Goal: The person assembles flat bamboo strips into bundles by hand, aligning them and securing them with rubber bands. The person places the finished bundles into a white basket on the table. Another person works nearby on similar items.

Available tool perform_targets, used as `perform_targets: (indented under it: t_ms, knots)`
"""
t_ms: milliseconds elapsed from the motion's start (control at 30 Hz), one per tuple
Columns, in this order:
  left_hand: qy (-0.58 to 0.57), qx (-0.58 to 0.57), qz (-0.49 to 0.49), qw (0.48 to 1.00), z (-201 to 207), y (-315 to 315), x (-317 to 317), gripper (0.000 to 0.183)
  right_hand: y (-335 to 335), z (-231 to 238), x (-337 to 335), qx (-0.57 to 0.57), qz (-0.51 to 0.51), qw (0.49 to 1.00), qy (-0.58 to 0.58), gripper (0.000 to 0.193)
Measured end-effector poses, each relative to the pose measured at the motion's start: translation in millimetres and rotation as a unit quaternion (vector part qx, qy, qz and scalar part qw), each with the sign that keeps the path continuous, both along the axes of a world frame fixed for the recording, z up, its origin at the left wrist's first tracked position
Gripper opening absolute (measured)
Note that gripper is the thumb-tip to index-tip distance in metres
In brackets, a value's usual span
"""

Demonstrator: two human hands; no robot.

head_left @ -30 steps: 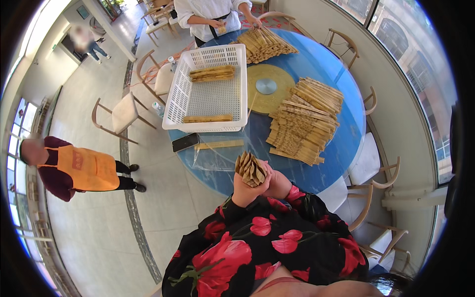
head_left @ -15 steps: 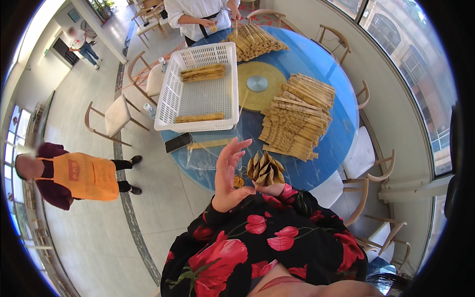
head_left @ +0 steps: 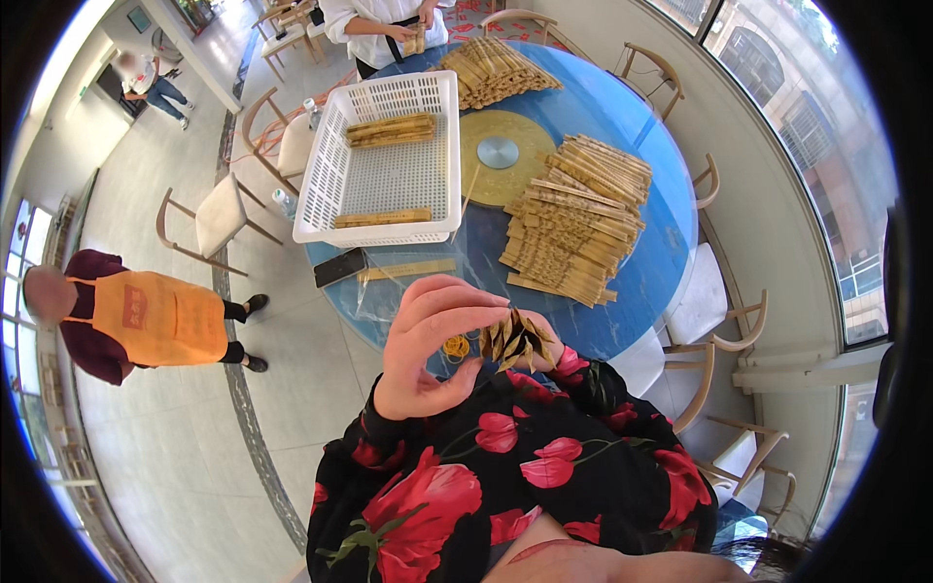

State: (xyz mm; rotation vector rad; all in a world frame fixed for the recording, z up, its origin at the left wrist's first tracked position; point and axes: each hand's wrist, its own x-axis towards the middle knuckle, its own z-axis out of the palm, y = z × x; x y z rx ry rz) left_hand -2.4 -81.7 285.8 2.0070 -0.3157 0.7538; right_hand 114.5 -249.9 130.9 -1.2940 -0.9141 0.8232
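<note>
My right hand (head_left: 544,356) holds a bundle of folded golden-brown strips (head_left: 513,340) in front of my chest, its pointed ends fanned toward me. Most of that hand's fingers are hidden behind the bundle. My left hand (head_left: 428,340) arches beside it, thumb well apart from the fingers. Its fingertips come up to the bundle's left edge; whether they touch it I cannot tell. Partly behind the left hand, a small heap of yellow rubber bands (head_left: 456,346) lies on the blue round table (head_left: 641,282).
A white plastic basket (head_left: 299,209) holding several strip bundles stands at the table's left. Strip piles lie right (head_left: 573,228) and at the back (head_left: 496,73). A dark phone (head_left: 339,268) is near the left edge. Across the table, a person in white (head_left: 379,24) handles strips; another in an orange apron (head_left: 160,316) stands left.
My left hand has curled its raised fingers over toward the bundle and come closer to it. The bundle has turned slightly in my right hand. The view has shifted a little.
</note>
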Motion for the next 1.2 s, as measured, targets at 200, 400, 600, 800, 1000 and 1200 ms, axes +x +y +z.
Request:
perform_targets:
  t_ms: [200, 400, 600, 800, 1000, 1200]
  knots:
    - [-0.025, -0.029, -0.022, 0.999, -8.6, 2.2, -0.1, 0.033, -2.8, 3.5, -2.1, -0.016, 0.006, 0.999, -0.047, 0.037]
    - [-0.033, 0.001, -0.009, 0.999, -4.6, -0.2, -2.2, 0.043, -3.1, 7.3, -3.6, -0.017, 0.003, 0.998, -0.058, 0.042]
    - [-0.026, -0.028, -0.003, 0.999, -9.9, -3.1, -5.0, 0.045, -1.5, 10.4, -2.4, -0.010, 0.002, 0.996, -0.093, 0.041]
    - [-0.057, -0.049, -0.030, 0.997, -19.7, -2.4, -7.6, 0.045, 2.6, 13.5, -3.3, -0.008, 0.000, 0.991, -0.134, 0.038]
    - [-0.029, 0.021, -0.052, 0.998, -14.3, 3.3, -11.8, 0.046, 2.7, 11.0, -3.9, -0.014, -0.002, 0.992, -0.129, 0.038]
    - [-0.014, -0.236, -0.086, 0.968, -41.0, -4.5, 0.1, 0.081, 0.2, 2.9, -9.4, -0.030, -0.021, 0.999, -0.026, 0.038]
